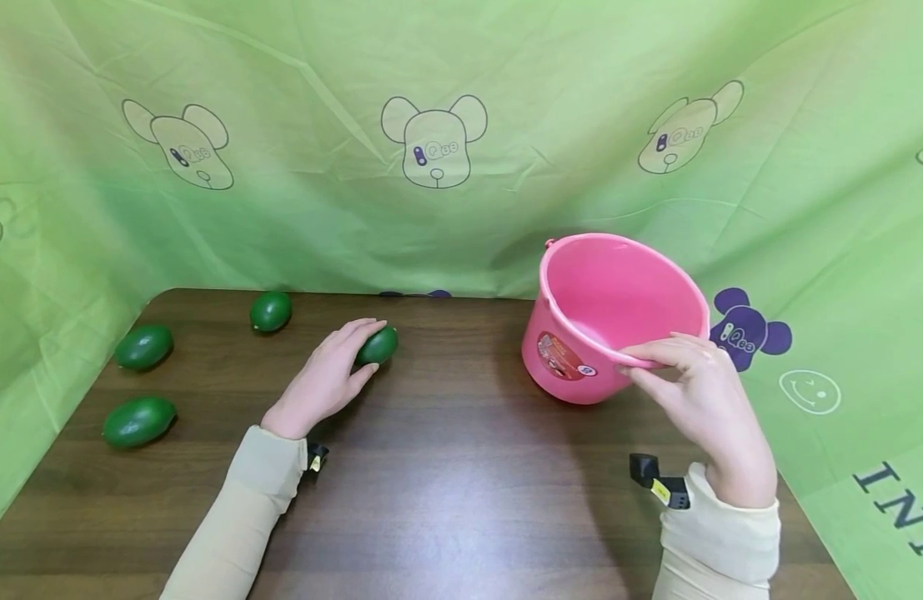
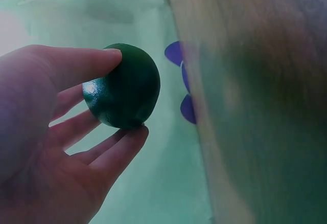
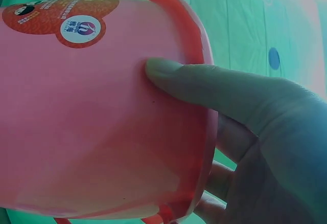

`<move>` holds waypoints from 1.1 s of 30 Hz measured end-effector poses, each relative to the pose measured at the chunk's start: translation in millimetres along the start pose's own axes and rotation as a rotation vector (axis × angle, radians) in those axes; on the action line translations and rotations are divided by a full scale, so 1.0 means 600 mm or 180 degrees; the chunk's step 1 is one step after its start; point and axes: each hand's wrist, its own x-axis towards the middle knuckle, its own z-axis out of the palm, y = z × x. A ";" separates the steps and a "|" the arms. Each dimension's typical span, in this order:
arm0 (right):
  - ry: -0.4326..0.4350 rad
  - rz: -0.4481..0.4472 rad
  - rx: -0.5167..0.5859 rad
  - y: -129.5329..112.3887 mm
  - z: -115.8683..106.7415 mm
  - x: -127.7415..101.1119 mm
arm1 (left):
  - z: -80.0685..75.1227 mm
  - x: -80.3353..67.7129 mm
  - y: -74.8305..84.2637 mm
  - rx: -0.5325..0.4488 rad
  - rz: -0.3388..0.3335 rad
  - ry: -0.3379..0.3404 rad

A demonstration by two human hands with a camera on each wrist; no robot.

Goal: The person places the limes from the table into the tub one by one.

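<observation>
My left hand holds a dark green, glossy lime between thumb and fingers, over the back middle of the table. In the left wrist view, the thumb lies on one side of this lime and the fingertips on the other. With thumb outside and fingers over the edge, my right hand pinches the near rim of a pink bucket. The bucket leans slightly, its mouth turned up, and its visible inside is bare. In the right wrist view, the thumb presses the bucket wall below the rim.
Three more limes lie on the brown wooden table: one lime at the back, another lime by the left edge, and a third lime nearer me. A green cloth printed with bears hangs behind and around the table.
</observation>
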 end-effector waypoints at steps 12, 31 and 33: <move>-0.0027 -0.0038 0.0007 -0.013 0.011 0.006 | -0.028 -0.003 -0.003 0.0025 -0.0051 0.0200; -0.0141 -0.0189 0.0062 -0.029 0.032 0.016 | -0.056 -0.007 0.004 0.0051 0.0042 0.0459; -0.0136 -0.0227 0.0060 -0.031 0.034 0.016 | -0.057 -0.007 0.004 0.0050 0.0058 0.0477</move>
